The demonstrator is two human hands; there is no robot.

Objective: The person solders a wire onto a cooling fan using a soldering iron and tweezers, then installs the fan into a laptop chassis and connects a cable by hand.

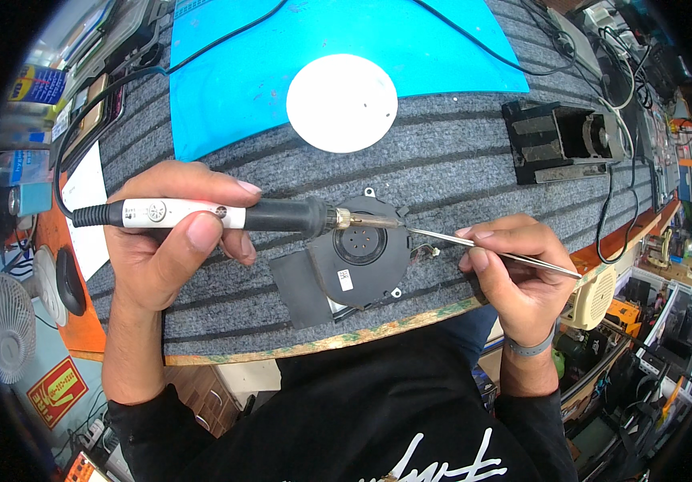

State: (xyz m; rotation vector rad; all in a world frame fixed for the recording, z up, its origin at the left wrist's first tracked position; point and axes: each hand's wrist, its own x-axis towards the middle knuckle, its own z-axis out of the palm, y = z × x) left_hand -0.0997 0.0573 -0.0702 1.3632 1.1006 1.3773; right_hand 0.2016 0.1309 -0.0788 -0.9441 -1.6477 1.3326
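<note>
My left hand is closed round a soldering iron with a white and black handle, its metal tip pointing right. In my right hand is a pair of metal tweezers, held by the fingertips. The iron's tip and the tweezers' points come close together; whether they touch I cannot tell. Below them on the grey mat lies a flat black cooling fan with a small white label. Short wires with a little white connector stick out at the fan's right side.
A blue mat with a white round disc lies at the back. To the right stands a dusty black holder. The iron's cord loops at the left. A wooden edge borders the grey striped mat near me.
</note>
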